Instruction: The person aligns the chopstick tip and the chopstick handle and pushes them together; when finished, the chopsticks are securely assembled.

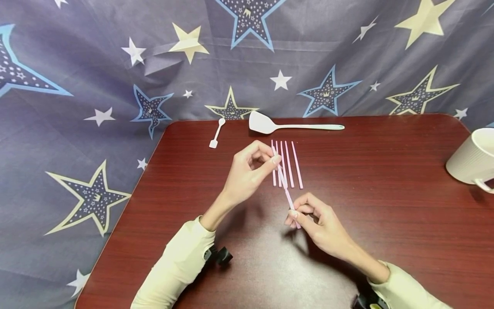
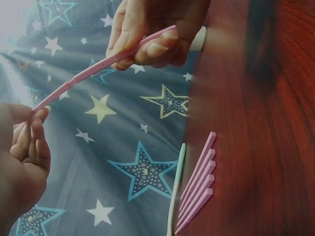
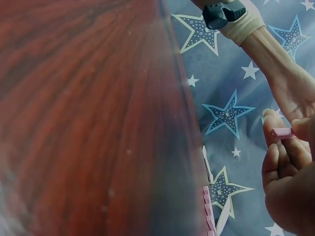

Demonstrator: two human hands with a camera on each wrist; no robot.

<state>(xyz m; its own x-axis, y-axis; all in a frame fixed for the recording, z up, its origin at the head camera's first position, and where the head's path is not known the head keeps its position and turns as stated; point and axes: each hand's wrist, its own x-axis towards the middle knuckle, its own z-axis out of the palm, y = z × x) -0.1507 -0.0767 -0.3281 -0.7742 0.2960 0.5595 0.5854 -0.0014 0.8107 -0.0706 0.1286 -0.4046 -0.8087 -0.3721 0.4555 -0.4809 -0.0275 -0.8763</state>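
Observation:
My left hand (image 1: 248, 169) pinches the far end of a thin pink stick (image 1: 289, 199) between thumb and fingers. Lower down, my right hand (image 1: 318, 221) pinches the near end, and a short tip pokes out past its fingers. Held off the table, the stick slants between both hands; in the left wrist view the same stick (image 2: 101, 65) curves slightly and has a notch or joint partway along. Several similar pink sticks (image 1: 296, 165) lie side by side on the table, partly behind my left fingertips. The right wrist view shows just the blunt stick end (image 3: 282, 133).
A white spatula (image 1: 262, 123) with a pale green handle lies along the back edge of the dark red table (image 1: 386, 171). Left of it is a small white double-ended scoop (image 1: 217, 134). A ribbed white mug (image 1: 468, 159) stands far right. Star-patterned cloth (image 1: 100, 141) hangs behind.

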